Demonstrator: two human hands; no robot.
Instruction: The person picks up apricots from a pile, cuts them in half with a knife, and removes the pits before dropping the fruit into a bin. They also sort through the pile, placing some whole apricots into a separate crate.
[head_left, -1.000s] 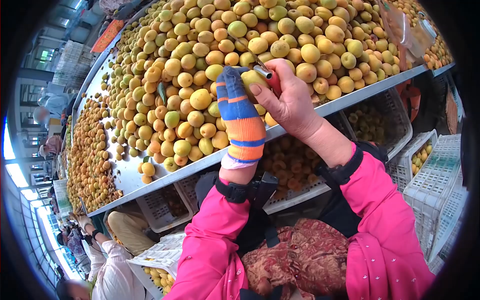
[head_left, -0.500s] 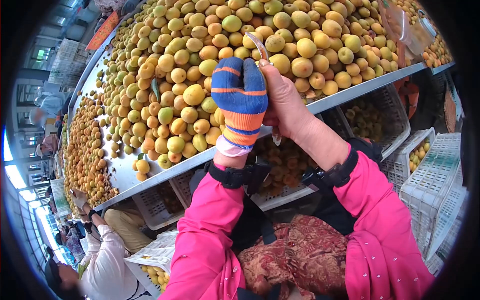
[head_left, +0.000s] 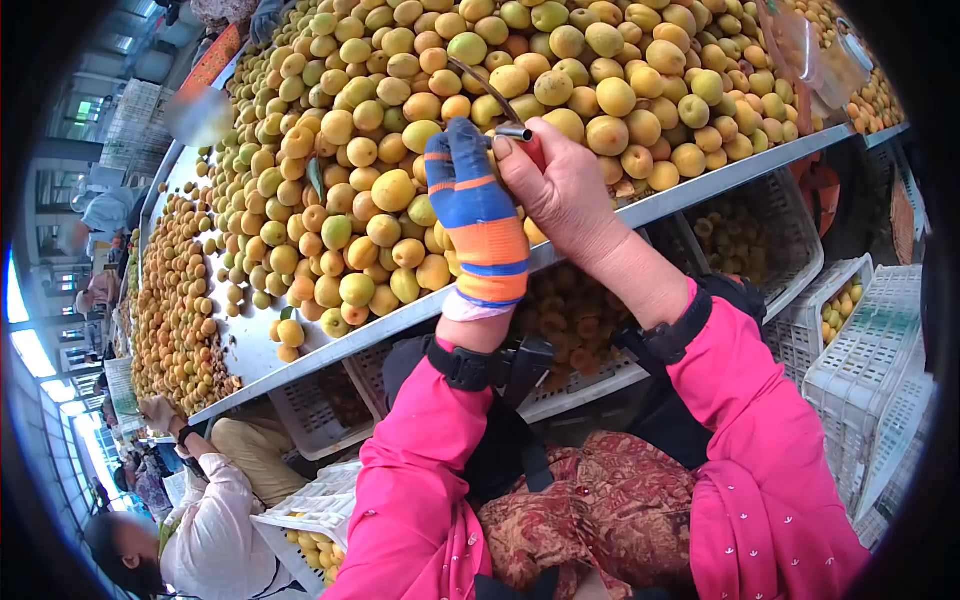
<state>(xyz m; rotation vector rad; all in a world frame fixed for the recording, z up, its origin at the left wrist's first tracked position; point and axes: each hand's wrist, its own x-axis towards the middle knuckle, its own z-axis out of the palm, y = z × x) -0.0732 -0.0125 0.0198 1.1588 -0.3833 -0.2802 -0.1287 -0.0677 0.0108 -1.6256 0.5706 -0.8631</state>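
My right hand [head_left: 560, 185] is closed around the red handle of a curved knife [head_left: 487, 90]. Its thin blade rises toward the upper left from a metal collar by the thumb. Close beside it, my left hand [head_left: 470, 185] wears a blue and orange striped knit glove, its fingers bent together with the back toward me. Whatever lies inside the glove's grip is hidden. Both hands are over the near edge of a metal table [head_left: 290, 372], in front of a big heap of yellow-orange apricots [head_left: 395, 188].
Below the table edge stand crates, one with cut fruit [head_left: 565, 320]. White plastic crates [head_left: 865, 350] are stacked at right, and another crate [head_left: 318, 505] with fruit is at lower left. A co-worker in a pale shirt [head_left: 225, 530] sits at left, one hand at the table.
My right hand has tilted, swinging the knife blade leftward and showing its metal collar. My gloved fingers have shifted and the hands have parted slightly. A pale glint below my right hand is gone.
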